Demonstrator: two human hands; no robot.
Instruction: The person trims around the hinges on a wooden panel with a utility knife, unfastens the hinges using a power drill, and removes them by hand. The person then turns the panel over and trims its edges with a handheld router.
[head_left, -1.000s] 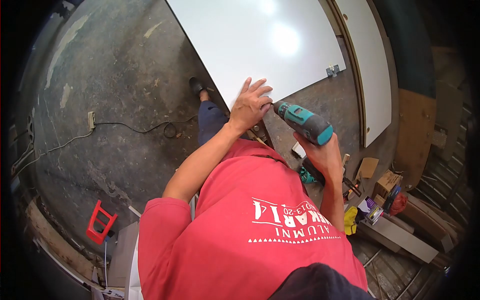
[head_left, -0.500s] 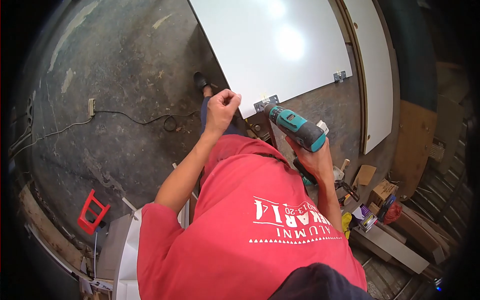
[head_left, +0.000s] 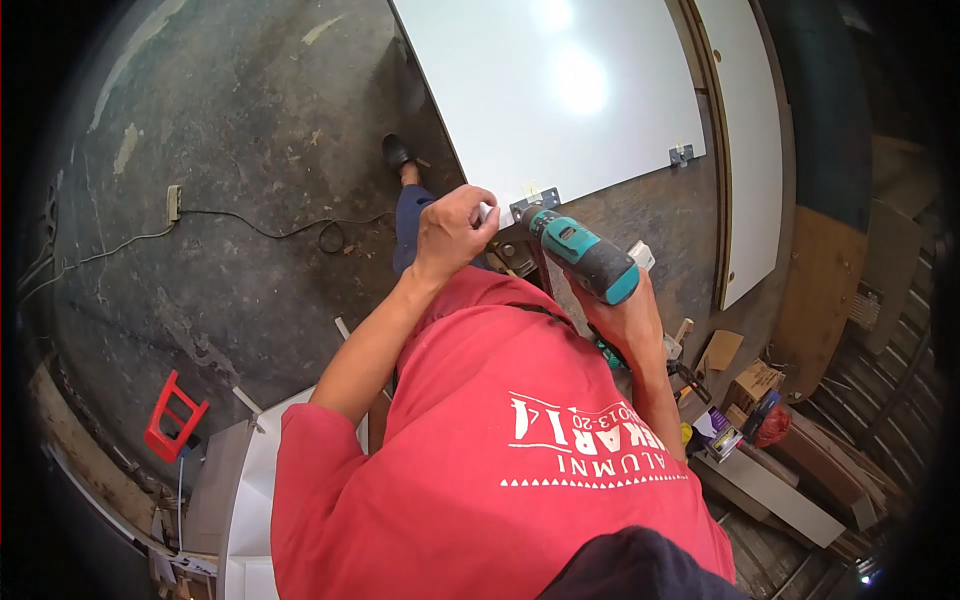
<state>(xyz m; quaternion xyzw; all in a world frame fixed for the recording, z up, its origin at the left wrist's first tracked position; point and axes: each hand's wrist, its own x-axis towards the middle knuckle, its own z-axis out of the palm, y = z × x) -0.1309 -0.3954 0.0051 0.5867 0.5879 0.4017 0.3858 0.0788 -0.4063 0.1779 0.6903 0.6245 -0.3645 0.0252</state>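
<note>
My right hand point(head_left: 630, 315) grips a teal and black cordless drill point(head_left: 585, 250). The drill's front end points at a metal hinge plate point(head_left: 548, 197) at the near corner of a white panel point(head_left: 480, 90); whether the bit touches it cannot be made out. My left hand point(head_left: 455, 230) is beside that corner, left of the drill, with thumb and fingers pinched together. What they hold, if anything, is too small to name. A second metal hinge point(head_left: 681, 155) sits farther right along the same panel edge.
Another white panel point(head_left: 740, 150) lies to the right. A cable with a socket block point(head_left: 174, 204) runs over the floor at left. Near a white cabinet piece point(head_left: 255, 490) is a red plastic frame point(head_left: 175, 415). Cardboard boxes point(head_left: 757, 382) and boards point(head_left: 775, 490) lie at lower right.
My left hand has moved right, closer to the panel corner and the drill's front end. The drill has shifted slightly left in my right hand. The view has moved a little.
</note>
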